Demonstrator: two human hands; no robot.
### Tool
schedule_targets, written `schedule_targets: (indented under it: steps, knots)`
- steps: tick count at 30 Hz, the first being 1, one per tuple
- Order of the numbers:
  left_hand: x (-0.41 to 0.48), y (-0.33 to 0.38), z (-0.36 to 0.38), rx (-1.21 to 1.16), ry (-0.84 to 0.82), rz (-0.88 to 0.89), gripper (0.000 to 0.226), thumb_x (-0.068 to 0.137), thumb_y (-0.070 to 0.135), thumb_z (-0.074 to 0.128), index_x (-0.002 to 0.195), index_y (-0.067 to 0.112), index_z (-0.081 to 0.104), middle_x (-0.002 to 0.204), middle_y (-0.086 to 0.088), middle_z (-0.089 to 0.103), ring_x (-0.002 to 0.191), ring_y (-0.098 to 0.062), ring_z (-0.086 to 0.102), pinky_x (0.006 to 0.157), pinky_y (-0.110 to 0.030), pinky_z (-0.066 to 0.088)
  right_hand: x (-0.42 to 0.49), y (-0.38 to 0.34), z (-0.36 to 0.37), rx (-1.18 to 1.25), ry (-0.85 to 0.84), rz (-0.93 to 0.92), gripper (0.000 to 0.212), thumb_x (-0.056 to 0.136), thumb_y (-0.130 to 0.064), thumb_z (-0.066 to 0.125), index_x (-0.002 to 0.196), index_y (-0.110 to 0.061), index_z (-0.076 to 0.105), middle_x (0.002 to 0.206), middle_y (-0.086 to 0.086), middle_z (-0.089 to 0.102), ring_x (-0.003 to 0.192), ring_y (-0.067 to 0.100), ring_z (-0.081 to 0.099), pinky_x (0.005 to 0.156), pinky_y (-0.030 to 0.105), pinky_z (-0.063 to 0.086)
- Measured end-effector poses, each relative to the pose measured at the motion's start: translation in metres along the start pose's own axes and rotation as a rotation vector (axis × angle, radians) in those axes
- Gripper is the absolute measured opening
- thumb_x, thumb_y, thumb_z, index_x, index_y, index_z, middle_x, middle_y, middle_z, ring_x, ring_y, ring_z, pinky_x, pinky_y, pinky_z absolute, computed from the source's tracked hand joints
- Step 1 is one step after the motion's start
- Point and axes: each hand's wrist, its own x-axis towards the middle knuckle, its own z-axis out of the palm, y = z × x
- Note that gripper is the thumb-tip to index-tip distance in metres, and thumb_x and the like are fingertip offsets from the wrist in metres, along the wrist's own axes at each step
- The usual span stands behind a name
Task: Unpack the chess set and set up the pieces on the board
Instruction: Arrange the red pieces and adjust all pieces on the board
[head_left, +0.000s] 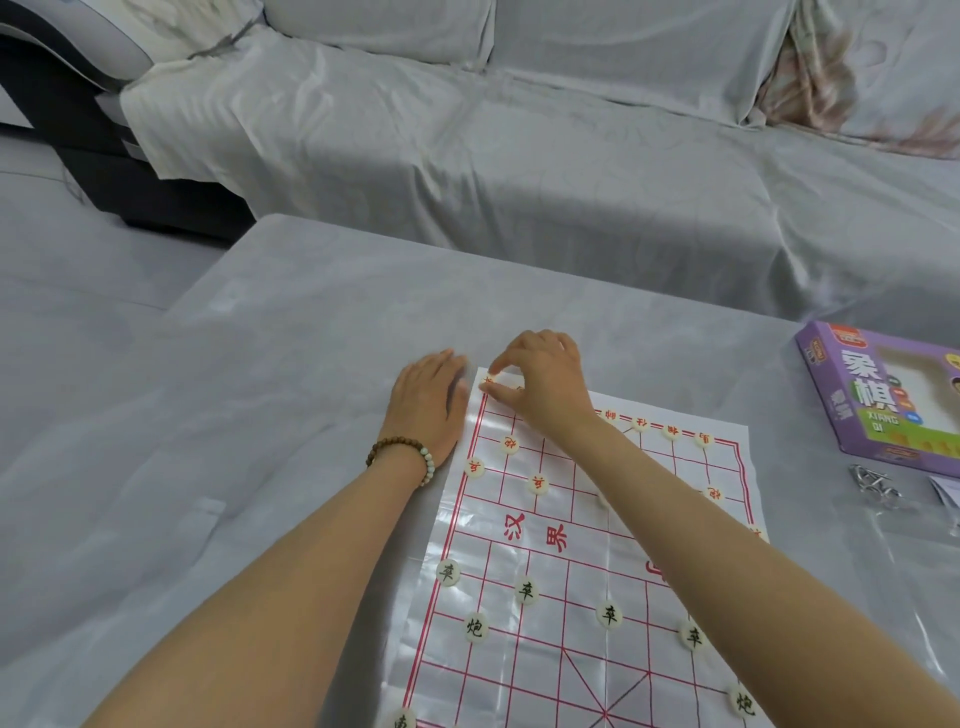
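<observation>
Right forearm (727, 545) crosses the board (571, 649) (hiding pieces); right hand (540, 384) pinches a corner piece (488, 383), left hand (428, 405) flat.

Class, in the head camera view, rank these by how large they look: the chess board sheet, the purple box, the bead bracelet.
1. Chess board sheet, largest.
2. Purple box, partly cut off by the frame edge.
3. Bead bracelet, smallest.

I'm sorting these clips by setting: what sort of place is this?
Most likely a home living room: a cloth-draped sofa behind a covered low table, with a chess board sheet and its purple box.
</observation>
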Motion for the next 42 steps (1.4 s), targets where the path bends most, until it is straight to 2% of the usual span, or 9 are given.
schedule_targets:
  steps: [4, 7, 10, 13, 19, 30, 37, 40, 42]
  knots:
    - [0.002, -0.004, 0.001, -0.002, 0.012, -0.033, 0.045, 0.099, 0.032, 0.029, 0.142, 0.018, 0.034, 0.15, 0.0, 0.031, 0.14, -0.015, 0.021, 0.117, -0.034, 0.01, 0.004, 0.007, 0.009, 0.013, -0.086, -0.018, 0.035, 0.08, -0.054, 0.063, 0.104, -0.029, 0.066, 0.115, -0.006, 0.058, 0.113, 0.015, 0.046, 0.11, 0.035, 0.02]
    - [0.003, -0.003, 0.0, 0.042, -0.014, -0.062, 0.046, 0.099, 0.036, 0.027, 0.142, 0.02, 0.032, 0.152, 0.001, 0.026, 0.142, -0.016, 0.015, 0.118, -0.036, 0.003, 0.003, 0.014, 0.006, 0.061, -0.14, -0.062, 0.034, 0.083, -0.046, 0.064, 0.114, -0.033, 0.063, 0.118, -0.007, 0.058, 0.115, 0.015, 0.046, 0.108, 0.034, 0.02]
    - [0.003, -0.001, 0.0, 0.112, -0.037, -0.101, 0.048, 0.099, 0.041, 0.025, 0.143, 0.024, 0.029, 0.154, 0.004, 0.02, 0.143, -0.016, 0.008, 0.115, -0.041, -0.006, 0.005, 0.016, 0.006, 0.087, -0.164, -0.066, 0.026, 0.084, -0.04, 0.064, 0.109, -0.031, 0.067, 0.116, -0.006, 0.06, 0.109, 0.015, 0.05, 0.105, 0.033, 0.025]
    - [0.002, 0.0, -0.001, 0.157, -0.058, -0.125, 0.05, 0.097, 0.047, 0.025, 0.144, 0.027, 0.027, 0.155, 0.006, 0.017, 0.144, -0.016, 0.005, 0.114, -0.045, -0.009, 0.008, 0.016, 0.009, 0.068, -0.116, -0.02, 0.024, 0.082, -0.044, 0.066, 0.101, -0.029, 0.067, 0.11, -0.006, 0.062, 0.105, 0.014, 0.053, 0.107, 0.035, 0.026]
    - [0.002, 0.001, -0.002, 0.178, -0.064, -0.122, 0.054, 0.095, 0.051, 0.027, 0.144, 0.029, 0.026, 0.155, 0.007, 0.016, 0.144, -0.016, 0.005, 0.113, -0.047, -0.009, 0.008, 0.021, 0.006, 0.112, -0.179, -0.026, 0.026, 0.083, -0.038, 0.066, 0.108, -0.03, 0.066, 0.116, -0.008, 0.06, 0.11, 0.013, 0.051, 0.107, 0.035, 0.026]
    - [0.003, 0.001, -0.001, 0.196, -0.058, -0.139, 0.055, 0.095, 0.053, 0.029, 0.144, 0.029, 0.026, 0.154, 0.007, 0.017, 0.144, -0.016, 0.006, 0.112, -0.052, -0.009, 0.007, 0.022, 0.015, 0.142, -0.083, 0.022, 0.023, 0.081, -0.041, 0.068, 0.1, -0.028, 0.07, 0.107, -0.008, 0.064, 0.1, 0.01, 0.054, 0.099, 0.029, 0.028]
    - [0.002, 0.001, -0.003, 0.183, -0.069, -0.133, 0.055, 0.095, 0.053, 0.028, 0.144, 0.029, 0.026, 0.155, 0.007, 0.017, 0.144, -0.016, 0.005, 0.113, -0.052, -0.009, -0.003, 0.024, -0.001, 0.179, -0.036, 0.059, 0.027, 0.083, -0.041, 0.066, 0.106, -0.027, 0.067, 0.115, -0.009, 0.062, 0.108, 0.01, 0.052, 0.103, 0.03, 0.026]
    - [0.001, 0.002, -0.004, 0.182, -0.086, -0.134, 0.056, 0.094, 0.053, 0.027, 0.144, 0.028, 0.025, 0.155, 0.006, 0.016, 0.144, -0.017, 0.004, 0.112, -0.052, -0.009, -0.028, 0.039, -0.025, 0.204, 0.056, 0.125, 0.023, 0.082, -0.039, 0.068, 0.102, -0.028, 0.067, 0.109, -0.01, 0.063, 0.095, 0.005, 0.052, 0.1, 0.032, 0.034]
    - [0.002, 0.004, -0.005, 0.189, -0.097, -0.128, 0.056, 0.094, 0.054, 0.026, 0.144, 0.028, 0.025, 0.155, 0.005, 0.015, 0.144, -0.018, 0.004, 0.113, -0.052, -0.008, -0.047, 0.048, -0.035, 0.142, 0.021, 0.168, 0.022, 0.082, -0.04, 0.068, 0.1, -0.028, 0.068, 0.106, -0.01, 0.064, 0.091, 0.006, 0.054, 0.096, 0.032, 0.037]
